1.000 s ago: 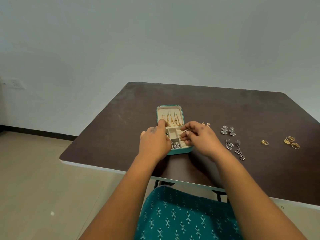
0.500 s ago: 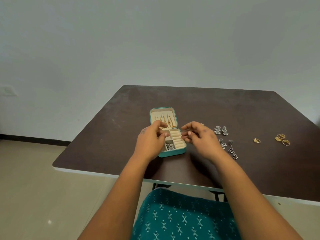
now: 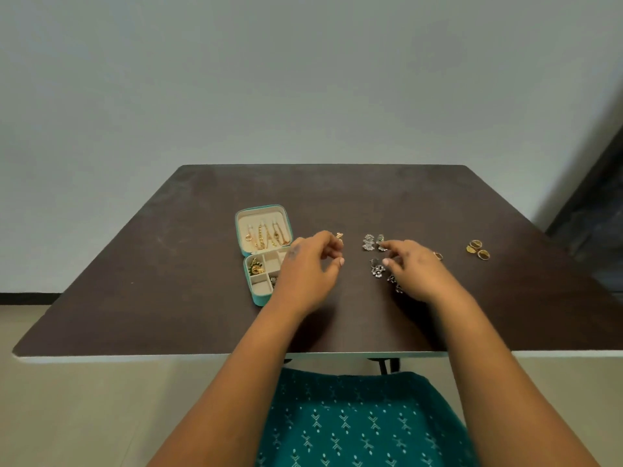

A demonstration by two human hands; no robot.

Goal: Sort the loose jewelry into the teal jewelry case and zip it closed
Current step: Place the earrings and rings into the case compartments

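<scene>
Right hand (image 3: pixel 416 271), grip loose and empty, hovers over tiny, light, snaggy silver earrings (image 3: pixel 373 242) near the teal case (image 3: pixel 266 251); pinch by the hooks.

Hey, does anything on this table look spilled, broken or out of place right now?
Nothing looks spilled or damaged. The open teal zip jewelry case lies flat on the dark brown table, and the silver earrings and gold rings lie in small groups to its right, simply unsorted.
</scene>
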